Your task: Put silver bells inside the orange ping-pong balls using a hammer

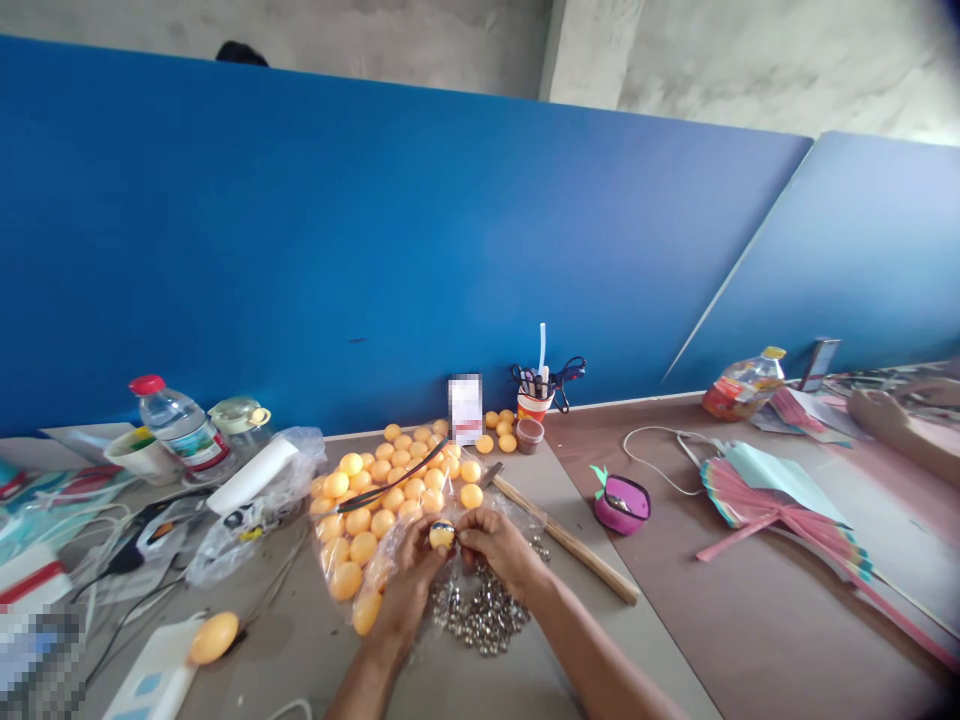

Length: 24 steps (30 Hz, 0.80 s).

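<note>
My left hand (411, 562) is closed around a small ball (442, 538), orange-yellow below with a dark, shiny upper part. Beside it, the fingers of my right hand (496, 545) are pinched together close to the ball's right side; what they hold, if anything, is too small to make out. Under and between my hands lies a pile of small shiny silver pieces (484, 612) on clear plastic. A clear bag of orange balls (382, 523) spreads out just behind and left of my left hand. Past my right hand, a wooden-handled hammer (570, 540) lies diagonally.
Several loose orange balls (506, 442) sit by a pen cup (535, 402). A purple pouch (622, 505) stands to the right, with pink paper fans (780, 510) beyond. Bottles (191, 440), cables and bags crowd the left. Another person's hand (877, 420) shows at far right.
</note>
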Each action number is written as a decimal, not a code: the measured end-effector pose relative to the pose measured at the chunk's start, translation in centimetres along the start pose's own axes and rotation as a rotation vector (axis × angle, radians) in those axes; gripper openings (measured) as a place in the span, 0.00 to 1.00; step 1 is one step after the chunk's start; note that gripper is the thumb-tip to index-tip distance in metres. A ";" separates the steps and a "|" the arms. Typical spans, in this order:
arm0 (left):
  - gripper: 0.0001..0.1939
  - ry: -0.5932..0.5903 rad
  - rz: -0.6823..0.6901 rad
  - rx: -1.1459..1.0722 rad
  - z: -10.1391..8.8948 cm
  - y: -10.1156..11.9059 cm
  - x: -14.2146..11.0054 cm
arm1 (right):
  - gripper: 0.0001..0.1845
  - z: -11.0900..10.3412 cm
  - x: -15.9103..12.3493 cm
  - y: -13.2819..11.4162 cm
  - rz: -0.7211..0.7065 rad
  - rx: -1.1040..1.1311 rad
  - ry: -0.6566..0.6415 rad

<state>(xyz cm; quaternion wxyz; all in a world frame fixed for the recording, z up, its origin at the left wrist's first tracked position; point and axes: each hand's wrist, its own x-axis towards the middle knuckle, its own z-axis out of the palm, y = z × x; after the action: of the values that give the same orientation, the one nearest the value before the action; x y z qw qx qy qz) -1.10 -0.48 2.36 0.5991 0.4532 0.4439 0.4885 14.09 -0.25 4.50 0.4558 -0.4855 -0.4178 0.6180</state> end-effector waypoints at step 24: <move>0.22 -0.051 -0.008 0.068 0.0 0.3 0.0 | 0.07 -0.5 0.3 0.2 -0.013 -0.084 -0.009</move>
<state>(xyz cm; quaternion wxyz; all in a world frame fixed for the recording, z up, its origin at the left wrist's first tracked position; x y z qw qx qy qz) -1.19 -0.42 2.66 0.5964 0.4838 0.4468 0.4589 14.54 0.04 4.11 0.4371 -0.4989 -0.4486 0.5990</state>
